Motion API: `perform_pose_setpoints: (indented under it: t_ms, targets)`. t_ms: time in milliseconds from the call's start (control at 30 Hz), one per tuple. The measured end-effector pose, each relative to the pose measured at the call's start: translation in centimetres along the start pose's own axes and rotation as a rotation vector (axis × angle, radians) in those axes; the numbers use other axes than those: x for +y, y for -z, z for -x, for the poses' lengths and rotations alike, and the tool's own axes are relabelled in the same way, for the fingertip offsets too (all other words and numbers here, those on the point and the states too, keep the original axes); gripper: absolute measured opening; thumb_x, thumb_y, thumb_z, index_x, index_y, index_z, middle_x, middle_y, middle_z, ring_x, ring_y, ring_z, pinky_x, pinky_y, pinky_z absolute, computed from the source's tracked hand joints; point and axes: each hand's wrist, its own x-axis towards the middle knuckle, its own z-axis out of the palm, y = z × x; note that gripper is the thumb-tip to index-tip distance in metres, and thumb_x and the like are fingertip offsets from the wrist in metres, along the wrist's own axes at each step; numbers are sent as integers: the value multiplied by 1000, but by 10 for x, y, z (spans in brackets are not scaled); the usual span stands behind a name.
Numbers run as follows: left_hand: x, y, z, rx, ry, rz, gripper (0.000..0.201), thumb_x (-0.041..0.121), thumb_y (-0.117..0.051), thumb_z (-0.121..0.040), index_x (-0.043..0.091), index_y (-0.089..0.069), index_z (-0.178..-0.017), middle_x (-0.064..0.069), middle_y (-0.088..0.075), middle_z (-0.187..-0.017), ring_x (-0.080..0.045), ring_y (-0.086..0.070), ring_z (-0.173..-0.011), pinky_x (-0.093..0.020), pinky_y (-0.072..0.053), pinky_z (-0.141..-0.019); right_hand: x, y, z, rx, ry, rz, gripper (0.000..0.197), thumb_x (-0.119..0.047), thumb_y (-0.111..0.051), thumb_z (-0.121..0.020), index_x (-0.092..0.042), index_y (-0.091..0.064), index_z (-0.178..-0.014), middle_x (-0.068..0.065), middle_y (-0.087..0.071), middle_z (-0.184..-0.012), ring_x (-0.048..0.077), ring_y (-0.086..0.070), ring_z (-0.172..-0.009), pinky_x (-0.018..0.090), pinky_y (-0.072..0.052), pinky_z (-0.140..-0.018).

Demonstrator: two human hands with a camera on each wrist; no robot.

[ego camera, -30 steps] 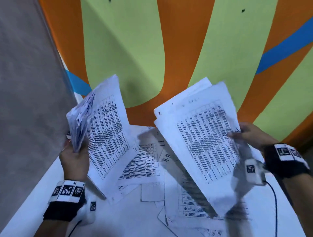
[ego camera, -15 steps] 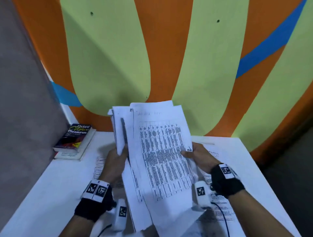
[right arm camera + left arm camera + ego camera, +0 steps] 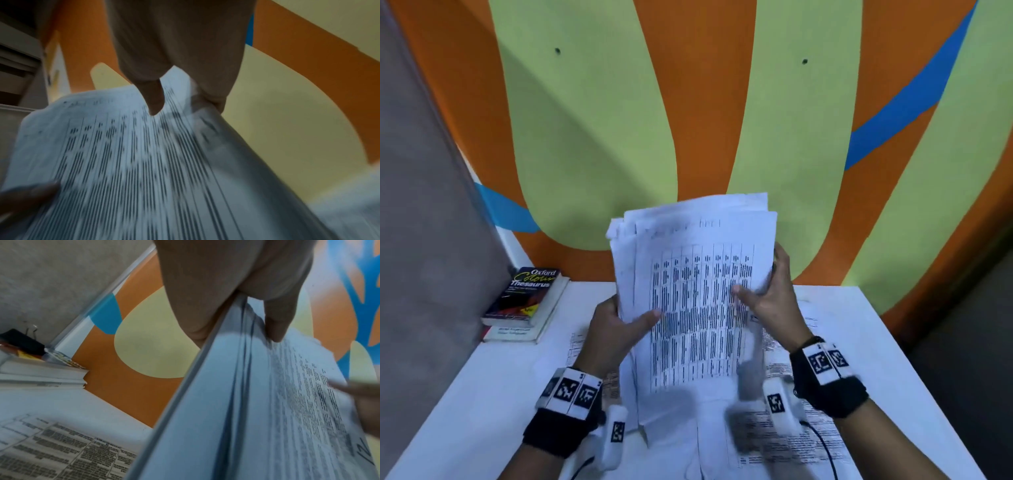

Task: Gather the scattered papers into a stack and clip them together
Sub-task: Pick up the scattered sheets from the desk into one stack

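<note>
A stack of white printed papers stands nearly upright above the white table, its sheets unevenly fanned at the top. My left hand grips its left edge, thumb on the front sheet. My right hand grips the right edge, thumb across the print. The left wrist view shows the papers edge-on under my left hand. In the right wrist view the papers spread below my right hand. More printed sheets lie flat on the table. A black binder clip sits on the books.
Two stacked books, the top one an Oxford thesaurus, lie at the table's back left corner. A painted orange, green and blue wall rises behind the table. A grey partition closes the left side. The table's right edge drops to dark floor.
Two separate bundles, one in each hand, have been brought together into one stack held by both hands. The stack now stands more upright and squarer than half a second ago.
</note>
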Motion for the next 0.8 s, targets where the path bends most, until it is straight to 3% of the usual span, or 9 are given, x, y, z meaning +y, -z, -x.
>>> perform_pose_setpoints:
  t_ms: [67, 100, 167, 233, 333, 467, 567, 700, 800]
  targets:
    - [-1, -7, 4, -34, 33, 18, 20, 16, -79, -69, 18, -69, -87, 18, -73, -73, -4, -70, -71, -13, -51, -56, -19, 5, -11, 25, 174, 60, 106, -11, -76, -77, -22, -1, -152, -18, -13, -155, -2, -16, -143, 25, -26, -115]
    - [-2, -10, 7, -34, 49, 32, 22, 16, -80, -68, 17, -69, -87, 16, -74, -73, -5, -71, -73, -13, -51, -57, -26, 7, -16, 27, 252, 140, 108, -8, -76, -78, -21, 1, -152, -18, -17, -151, -4, -21, -140, 15, -33, -108]
    - [-4, -15, 13, -4, 82, 61, 27, 17, -82, -66, 18, -68, -88, 15, -74, -73, -1, -70, -73, -12, -53, -59, -32, 9, -22, 13, 325, 312, 101, 0, -72, -78, -24, -8, -152, -6, -36, -130, 5, -44, -107, -1, -41, -78]
    - [-5, -15, 16, 12, 68, 84, 29, 19, -82, -66, 18, -70, -92, 14, -75, -80, -3, -70, -78, -21, -56, -68, -34, 9, -22, 12, 320, 380, 85, 3, -69, -78, -29, -30, -146, 5, -40, -113, 16, -47, -87, 3, -45, -66]
    - [-5, -15, 18, 35, -13, 115, 34, 37, -80, -69, 10, -72, -87, 1, -74, -77, -12, -69, -73, -27, -53, -68, -25, 10, -16, 121, 296, 278, 56, 2, -72, -77, -20, -55, -126, 10, -50, -113, 18, -54, -101, 1, -42, -73]
    - [-5, -18, 16, 185, -47, 65, 53, 55, -72, -69, 2, -64, -67, -15, -60, -58, -17, -52, -55, -26, -43, -57, 1, 8, 0, 45, -9, -130, 73, -5, -75, -78, -23, -37, -137, -7, -57, -123, 8, -58, -112, 21, -52, -86]
    - [16, -16, 4, 270, -91, 56, 41, 40, -68, -76, 4, -58, -58, 9, -53, -40, 1, -44, -41, -14, -35, -44, 11, -2, 5, -40, -94, -70, 49, -1, -67, -84, -13, -48, -127, 1, -64, -122, 19, -61, -116, 42, -52, -97]
    - [62, -9, -15, 315, -238, 59, 33, 27, -63, -83, 18, -50, -54, 14, -47, -35, 2, -42, -36, -9, -28, -39, -27, -11, -3, 107, 96, 53, 35, -7, -61, -90, -17, -48, -121, -13, -61, -113, -9, -57, -105, 17, -46, -93]
    - [85, -8, -22, 315, -302, 198, 16, 25, -66, -81, 10, -66, -86, 20, -64, -59, 12, -57, -57, -7, -42, -55, -44, -16, -6, 175, 182, 23, 41, -10, -60, -91, -11, -43, -128, -7, -62, -110, -10, -58, -96, 11, -45, -82]
